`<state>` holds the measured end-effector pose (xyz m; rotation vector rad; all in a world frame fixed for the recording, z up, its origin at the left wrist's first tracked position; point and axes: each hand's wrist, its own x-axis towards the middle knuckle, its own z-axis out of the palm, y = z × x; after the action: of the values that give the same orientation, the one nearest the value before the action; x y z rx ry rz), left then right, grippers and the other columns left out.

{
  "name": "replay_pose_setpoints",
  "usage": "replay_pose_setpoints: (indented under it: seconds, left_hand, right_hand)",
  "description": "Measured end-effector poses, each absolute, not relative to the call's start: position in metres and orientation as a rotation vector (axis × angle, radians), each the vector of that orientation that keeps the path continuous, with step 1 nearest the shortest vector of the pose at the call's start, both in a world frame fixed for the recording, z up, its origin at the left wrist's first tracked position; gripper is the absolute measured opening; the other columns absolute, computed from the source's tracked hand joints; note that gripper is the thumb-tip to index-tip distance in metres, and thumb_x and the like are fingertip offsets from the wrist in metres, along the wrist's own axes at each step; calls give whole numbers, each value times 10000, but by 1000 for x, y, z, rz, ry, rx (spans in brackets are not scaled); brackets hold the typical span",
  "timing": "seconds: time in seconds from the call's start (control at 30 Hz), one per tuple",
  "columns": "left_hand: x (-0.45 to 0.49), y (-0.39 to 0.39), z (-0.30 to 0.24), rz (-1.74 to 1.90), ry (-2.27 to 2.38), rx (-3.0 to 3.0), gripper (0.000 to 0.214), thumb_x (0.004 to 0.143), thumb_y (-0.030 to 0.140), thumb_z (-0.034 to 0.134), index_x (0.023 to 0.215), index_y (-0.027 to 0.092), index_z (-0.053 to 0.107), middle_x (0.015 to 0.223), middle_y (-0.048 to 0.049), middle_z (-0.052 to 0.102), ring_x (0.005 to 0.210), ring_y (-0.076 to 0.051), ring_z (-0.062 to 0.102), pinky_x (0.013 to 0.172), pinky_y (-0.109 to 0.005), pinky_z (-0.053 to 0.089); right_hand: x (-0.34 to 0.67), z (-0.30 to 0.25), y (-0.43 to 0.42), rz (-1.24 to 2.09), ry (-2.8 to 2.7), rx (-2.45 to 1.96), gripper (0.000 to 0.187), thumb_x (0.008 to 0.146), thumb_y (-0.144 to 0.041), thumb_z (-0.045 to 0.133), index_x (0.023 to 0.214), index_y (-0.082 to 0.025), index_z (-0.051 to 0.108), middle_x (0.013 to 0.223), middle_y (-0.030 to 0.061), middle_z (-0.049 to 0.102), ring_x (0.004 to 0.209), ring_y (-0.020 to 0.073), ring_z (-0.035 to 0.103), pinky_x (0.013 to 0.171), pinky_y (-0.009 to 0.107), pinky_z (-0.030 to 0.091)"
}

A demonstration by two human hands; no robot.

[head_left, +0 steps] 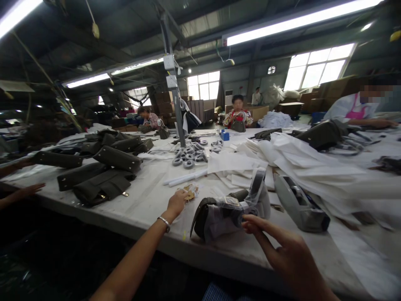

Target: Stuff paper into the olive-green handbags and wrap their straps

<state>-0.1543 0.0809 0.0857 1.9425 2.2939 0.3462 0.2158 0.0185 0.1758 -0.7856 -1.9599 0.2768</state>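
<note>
A dark handbag point(200, 221) wrapped partly in white paper and clear film stands near the table's front edge. Its strap, wrapped in film point(257, 184), rises at the right end. My left hand point(176, 205), with a silver bracelet on the wrist, reaches left of the bag. Its fingers close on a small heap of tan tags point(190, 192). To the right of the bag is my right hand point(282, 246), thumb and forefinger drawn together beside the wrapping. What lies between those fingertips, if anything, is too small to make out.
A grey tape dispenser point(300, 205) stands to the right, before stacked white paper sheets point(300, 163). Several dark bags point(103, 179) are piled left, near another person's hands point(23, 194). Wrapped rings point(189, 156) surround a metal post point(177, 100). Co-workers sit across the table.
</note>
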Motion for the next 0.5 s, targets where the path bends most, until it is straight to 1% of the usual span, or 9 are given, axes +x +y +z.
replay_pose_setpoints:
  seconds: [0.17, 0.27, 0.37, 0.5]
  left_hand:
    - [-152, 87, 94, 298, 2212, 2016, 238, 924, 335, 607, 1085, 161, 635, 1204, -84, 619, 1097, -230, 594, 952, -465, 499]
    - [-159, 90, 109, 315, 2222, 2017, 249, 933, 353, 594, 1084, 159, 632, 1161, -80, 633, 1071, -224, 606, 936, -460, 507]
    - [-166, 93, 124, 324, 2244, 1992, 274, 941, 373, 576, 1105, 159, 623, 1144, -79, 638, 1054, -222, 613, 926, -457, 511]
    - [-162, 91, 121, 234, 2240, 1930, 296, 924, 413, 598, 1060, 153, 636, 1085, -70, 654, 1004, -212, 628, 902, -445, 520]
  right_hand:
    - [219, 195, 20, 277, -2033, -672, 200, 922, -242, 606, 1078, -255, 729, 959, 0, 781, 814, 163, 756, 754, 186, 609]
    - [218, 206, 26, 314, -2103, -662, 197, 915, -242, 614, 1068, -267, 735, 975, 7, 778, 843, 174, 753, 784, 215, 608]
    - [210, 218, 35, 382, -2166, -619, 232, 926, -239, 589, 1113, -266, 724, 1018, 19, 771, 890, 186, 746, 820, 246, 601]
    - [193, 229, 43, 461, -2228, -571, 258, 935, -236, 562, 1139, -259, 717, 1019, 31, 770, 887, 188, 743, 788, 249, 594]
